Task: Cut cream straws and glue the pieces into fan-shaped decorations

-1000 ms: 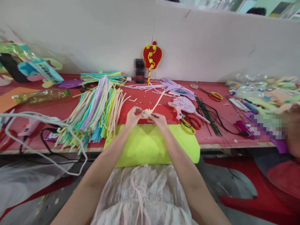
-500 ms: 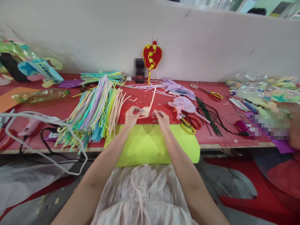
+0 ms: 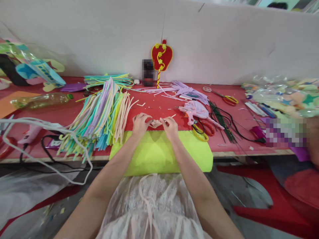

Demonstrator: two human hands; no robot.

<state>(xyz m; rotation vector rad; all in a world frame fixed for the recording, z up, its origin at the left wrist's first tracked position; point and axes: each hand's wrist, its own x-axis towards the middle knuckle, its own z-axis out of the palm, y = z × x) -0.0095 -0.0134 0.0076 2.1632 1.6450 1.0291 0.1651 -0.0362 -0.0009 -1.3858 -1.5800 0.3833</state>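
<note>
Between my hands is a small cream-pink piece (image 3: 156, 123) of bent pipe cleaner, folded in zigzag loops. My left hand (image 3: 141, 124) pinches its left side. The fingers of my right hand (image 3: 169, 126) are closed on its right side, and a straight pipe-cleaner end (image 3: 173, 116) sticks out past them. Both hands are just above the near edge of the red tabletop, behind a lime-green sheet (image 3: 159, 154) that hangs over the edge towards my lap.
Left lies a big bundle of coloured pipe cleaners (image 3: 99, 113); a plastic bottle (image 3: 47, 100) is beyond. To the right are a pink glue gun (image 3: 189, 116), scissors (image 3: 200, 132) and lilac pipe cleaners (image 3: 191, 91). A red fan-shaped ornament (image 3: 161, 58) stands against the wall. A white cable (image 3: 72, 132) loops at left.
My right hand has moved left and closed on the pipe-cleaner piece. Its long straight end, which pointed up and away, now points right past my right fingers.
</note>
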